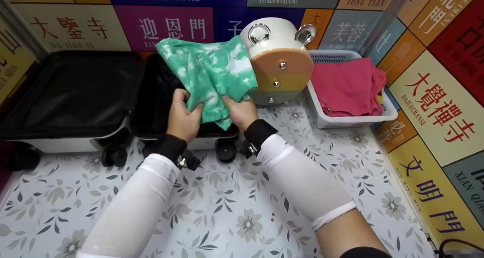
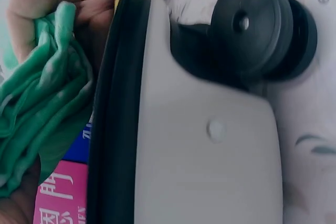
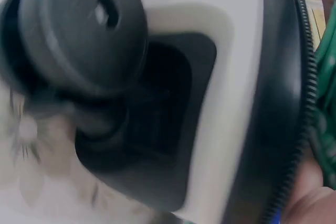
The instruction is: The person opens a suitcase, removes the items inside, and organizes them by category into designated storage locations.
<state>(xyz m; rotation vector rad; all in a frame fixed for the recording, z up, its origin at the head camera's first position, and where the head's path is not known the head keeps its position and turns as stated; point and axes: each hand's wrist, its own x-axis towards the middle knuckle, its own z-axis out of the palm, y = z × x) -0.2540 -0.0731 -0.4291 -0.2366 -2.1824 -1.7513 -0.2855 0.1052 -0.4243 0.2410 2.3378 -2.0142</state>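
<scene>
A green-and-white tie-dye cloth, partly folded and creased, is held by both hands over the right half of an open suitcase. My left hand grips its near left edge, thumb on top. On the near right edge, my right hand pinches it with the thumb over the fabric. In the left wrist view the cloth bunches up against the fingers, beside the suitcase's white shell. Only a strip of the cloth shows in the right wrist view, past a black wheel. The cloth hides much of the suitcase's inside.
The suitcase's black-lined left half lies flat at the left. A round bear-eared drawer box stands behind my right hand. Farther right, a white basket holds folded pink-red cloth. Printed panels border the floral surface.
</scene>
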